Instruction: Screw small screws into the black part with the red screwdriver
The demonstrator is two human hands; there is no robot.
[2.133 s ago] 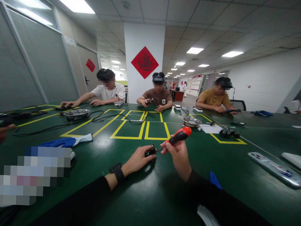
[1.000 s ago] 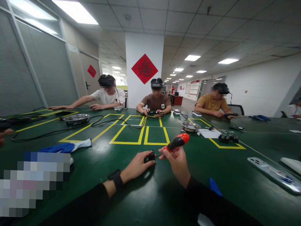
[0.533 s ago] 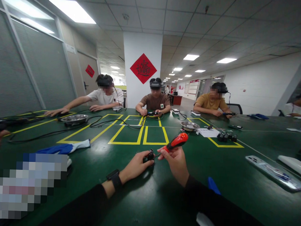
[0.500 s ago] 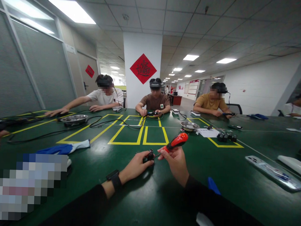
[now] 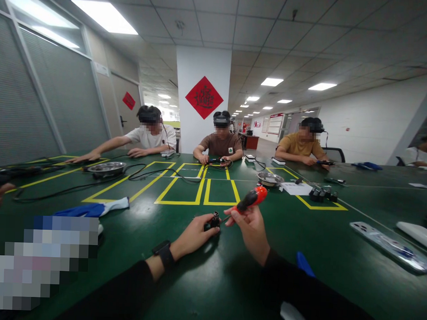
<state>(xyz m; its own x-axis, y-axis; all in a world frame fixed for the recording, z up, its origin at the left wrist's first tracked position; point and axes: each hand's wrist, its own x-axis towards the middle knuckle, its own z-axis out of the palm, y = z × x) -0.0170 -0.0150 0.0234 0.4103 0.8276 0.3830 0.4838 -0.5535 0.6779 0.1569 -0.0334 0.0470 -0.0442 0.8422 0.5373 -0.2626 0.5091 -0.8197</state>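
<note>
My left hand, with a dark watch at the wrist, is closed around a small black part with a metallic top, holding it on or just above the green table. In my right hand is a screwdriver with a red and black handle, gripped in the fingers. Its thin shaft slants down to the left, and the tip is at the side of the black part. Whether the tip sits in a screw is too small to tell.
A blue and white glove lies to the left. Two metal bowls, black cables and several black parts are farther back. A phone lies at the right. Several people sit around the table.
The screwdriver's handle has turned in my right hand, its black side now showing more. My left hand keeps the black part in the same place. The view has shifted slightly.
</note>
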